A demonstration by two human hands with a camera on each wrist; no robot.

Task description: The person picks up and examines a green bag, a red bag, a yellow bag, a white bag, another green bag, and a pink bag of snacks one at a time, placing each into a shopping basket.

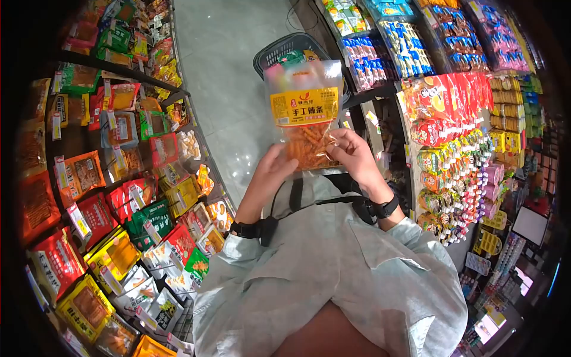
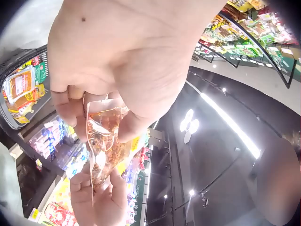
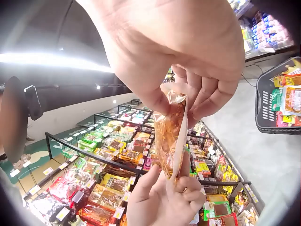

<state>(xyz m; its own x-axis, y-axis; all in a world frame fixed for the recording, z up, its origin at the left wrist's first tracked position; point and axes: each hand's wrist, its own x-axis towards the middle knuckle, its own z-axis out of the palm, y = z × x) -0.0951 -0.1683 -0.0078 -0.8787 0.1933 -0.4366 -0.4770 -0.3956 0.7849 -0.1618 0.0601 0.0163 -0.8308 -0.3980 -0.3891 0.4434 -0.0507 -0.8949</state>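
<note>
A clear bag of orange-red spicy strips [image 1: 309, 146] with a yellow printed label is held upright before the chest. My left hand [image 1: 272, 171] pinches its lower left edge, the thumb lying on the front. At the lower right edge, my right hand [image 1: 358, 159] grips it between thumb and fingers. In the left wrist view the bag [image 2: 106, 136] is seen edge-on, bulging between the left hand [image 2: 117, 56] and the right hand [image 2: 101, 202]. The right wrist view shows the bag [image 3: 170, 132] from its other side, with thumbs on its front and fingers behind.
A dark shopping basket [image 1: 260, 59] with several snack packs stands on the grey floor [image 1: 223, 71] beyond the bag. Sloping racks of packaged snacks [image 1: 122, 160] line the left. On the right are shelves with hanging red packs [image 1: 443, 98] and wrapped sweets [image 1: 407, 47].
</note>
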